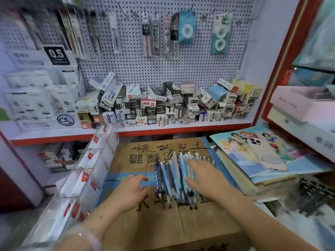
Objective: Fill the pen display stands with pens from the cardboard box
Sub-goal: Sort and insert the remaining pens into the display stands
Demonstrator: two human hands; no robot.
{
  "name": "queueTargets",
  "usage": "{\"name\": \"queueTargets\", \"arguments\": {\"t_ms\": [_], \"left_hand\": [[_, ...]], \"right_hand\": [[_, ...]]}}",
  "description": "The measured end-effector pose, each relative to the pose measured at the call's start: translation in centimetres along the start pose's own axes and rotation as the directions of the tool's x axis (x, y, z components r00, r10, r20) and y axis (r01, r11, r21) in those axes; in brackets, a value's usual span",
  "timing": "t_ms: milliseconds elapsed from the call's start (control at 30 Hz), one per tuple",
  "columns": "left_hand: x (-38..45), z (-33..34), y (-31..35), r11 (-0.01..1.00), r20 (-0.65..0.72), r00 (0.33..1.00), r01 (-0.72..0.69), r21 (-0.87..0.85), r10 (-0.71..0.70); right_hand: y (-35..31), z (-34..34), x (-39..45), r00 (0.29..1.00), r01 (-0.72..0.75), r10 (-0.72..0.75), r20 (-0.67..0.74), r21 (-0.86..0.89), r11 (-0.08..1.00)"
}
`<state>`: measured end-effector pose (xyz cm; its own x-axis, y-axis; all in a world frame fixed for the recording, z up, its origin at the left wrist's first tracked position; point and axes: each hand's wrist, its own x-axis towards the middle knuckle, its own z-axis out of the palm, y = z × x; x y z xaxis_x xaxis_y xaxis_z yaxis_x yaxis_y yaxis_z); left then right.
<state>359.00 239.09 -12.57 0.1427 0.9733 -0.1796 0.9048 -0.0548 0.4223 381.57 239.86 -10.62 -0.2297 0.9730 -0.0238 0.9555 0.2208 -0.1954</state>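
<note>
A loose heap of blue, white and dark pens (178, 176) is lying on the flat top of a brown cardboard box (163, 223) printed with black characters and crossed by a strip of blue tape. The right hand (204, 176) is resting palm down on the 3 o'clock side of the heap, fingers straight and spread over the barrels, gripping nothing. The left hand (133, 187) is sitting at the heap's 9 o'clock side, fingers loosely curled with the tips touching the nearest pens; whether it is pinching any of them is impossible to tell. A clear acrylic tiered pen display stand (85, 171) with red-and-white labels is standing at 9 o'clock of the box, just beside it. At 2 o'clock of the heap, a white smartphone (262, 153) is lying on a stack of cartoon-printed books (241, 160). At 12 o'clock, small stationery cartons (163, 104) are crowding a white shelf below a pegboard (145, 69).
</note>
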Motion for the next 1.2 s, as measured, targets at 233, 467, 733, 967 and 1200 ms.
{"name": "queueTargets", "arguments": {"t_ms": [233, 467, 733, 967, 1200], "left_hand": [[7.1, 3.7, 3.2, 0.947, 0.098, 0.971, 0.234, -0.219, -0.217], [11.2, 6.2, 3.8, 0.905, 0.073, 0.935, 0.355, -0.236, -0.348], [12.5, 7.6, 3.3, 0.904, -0.041, 0.912, 0.398, -0.155, -0.408], [10.8, 5.8, 2.9, 0.922, 0.031, 0.940, 0.340, -0.185, -0.341], [3.6, 2.3, 2.5, 0.456, 0.189, 0.976, 0.219, -0.863, -0.110]], "right_hand": [[0.6, 1.4, 2.7, 1.000, 0.004, -0.004, 0.005, 0.054, 0.999], [1.5, 1.2, 2.9, 0.999, 0.002, 0.002, -0.032, 0.122, 0.993], [2.6, 1.1, 2.2, 1.000, -0.011, 0.016, -0.026, 0.177, 0.984], [2.6, 0.5, 1.3, 0.998, -0.033, 0.043, -0.040, 0.236, 0.971], [0.8, -0.8, -0.2, 0.988, -0.116, 0.151, -0.017, 0.557, 0.822]]}}
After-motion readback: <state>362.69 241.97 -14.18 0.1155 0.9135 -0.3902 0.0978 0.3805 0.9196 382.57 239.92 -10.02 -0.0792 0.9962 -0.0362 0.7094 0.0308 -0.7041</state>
